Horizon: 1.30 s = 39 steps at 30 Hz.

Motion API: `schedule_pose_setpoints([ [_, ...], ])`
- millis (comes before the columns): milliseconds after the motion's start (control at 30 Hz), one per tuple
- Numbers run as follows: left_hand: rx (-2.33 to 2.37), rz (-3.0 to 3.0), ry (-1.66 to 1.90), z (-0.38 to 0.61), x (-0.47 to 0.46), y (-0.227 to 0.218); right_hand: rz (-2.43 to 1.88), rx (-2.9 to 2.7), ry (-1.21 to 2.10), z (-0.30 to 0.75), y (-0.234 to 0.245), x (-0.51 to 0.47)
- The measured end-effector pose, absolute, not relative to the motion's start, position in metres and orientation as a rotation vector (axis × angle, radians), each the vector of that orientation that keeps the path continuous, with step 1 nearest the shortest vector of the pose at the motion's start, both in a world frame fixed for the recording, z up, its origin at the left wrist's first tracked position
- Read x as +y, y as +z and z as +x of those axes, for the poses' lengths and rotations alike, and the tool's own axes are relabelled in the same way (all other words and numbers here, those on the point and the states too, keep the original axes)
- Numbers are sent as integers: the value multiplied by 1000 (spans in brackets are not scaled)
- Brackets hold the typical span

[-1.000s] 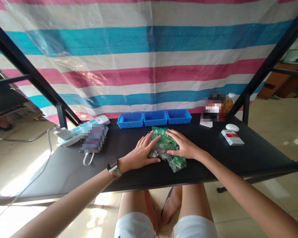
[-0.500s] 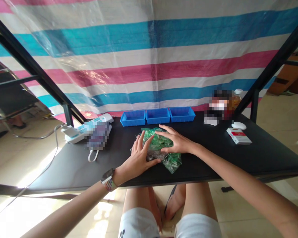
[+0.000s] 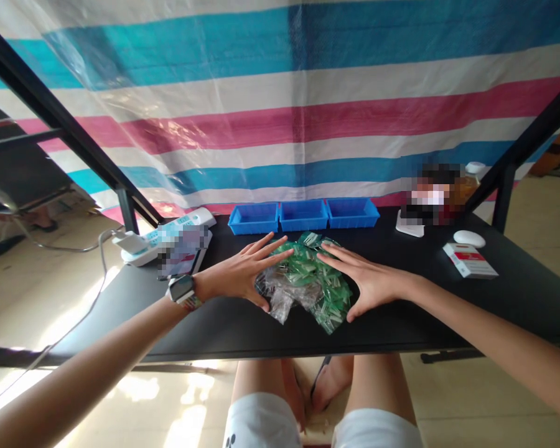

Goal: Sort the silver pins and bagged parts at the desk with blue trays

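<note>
A heap of small clear plastic bags with green pieces (image 3: 303, 264) lies on the black table between my hands. Among them, toward the left front, is a clear bag with greyish contents (image 3: 282, 295). My left hand (image 3: 249, 267), with a watch on its wrist, is at the heap's left side, fingers spread over its edge. At the right side my right hand (image 3: 361, 274) has its fingers apart, the tips near or touching the bags. Neither hand grips anything. What exactly the bags contain is too small to tell.
Three blue bins (image 3: 303, 216) stand in a row behind the heap. A white power strip (image 3: 168, 236) with a plugged-in cable lies at left, beside a blurred item. To the right are a red-and-white box (image 3: 469, 260), a white mouse-shaped object (image 3: 469, 239) and a bottle (image 3: 471, 180).
My hands have moved apart, left hand to the left and right hand to the right, uncovering more of the bags. The heap looks more spread out. The camera view has shifted slightly.
</note>
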<state>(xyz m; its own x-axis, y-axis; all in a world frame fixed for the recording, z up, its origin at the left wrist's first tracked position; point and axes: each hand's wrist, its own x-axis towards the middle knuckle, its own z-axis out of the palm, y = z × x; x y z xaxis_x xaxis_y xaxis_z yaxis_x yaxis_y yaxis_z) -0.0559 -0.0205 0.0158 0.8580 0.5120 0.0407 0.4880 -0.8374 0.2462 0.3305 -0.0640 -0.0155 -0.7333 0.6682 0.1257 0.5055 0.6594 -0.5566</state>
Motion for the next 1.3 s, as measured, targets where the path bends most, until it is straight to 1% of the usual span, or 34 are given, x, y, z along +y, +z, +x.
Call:
schedule_pose_setpoints([
  [167,740,2749,289,-30,-18,-1,-877,-2558,546,297,-27,-55],
  [333,802,2719,415,-24,-28,-6,-872,-2472,365,278,-31,-54],
  [633,982,2749,499,-16,-29,-17,-1015,-2368,238,262,-31,-52],
  [800,1043,2640,613,-9,-24,-12,-1103,-2226,326,252,-28,-47],
  [1067,1182,2408,795,-2,-17,-15,-1240,-1917,595,240,-29,-38],
  [1300,1176,2233,895,6,-11,-14,-1144,-1765,724,235,-30,-25],
])
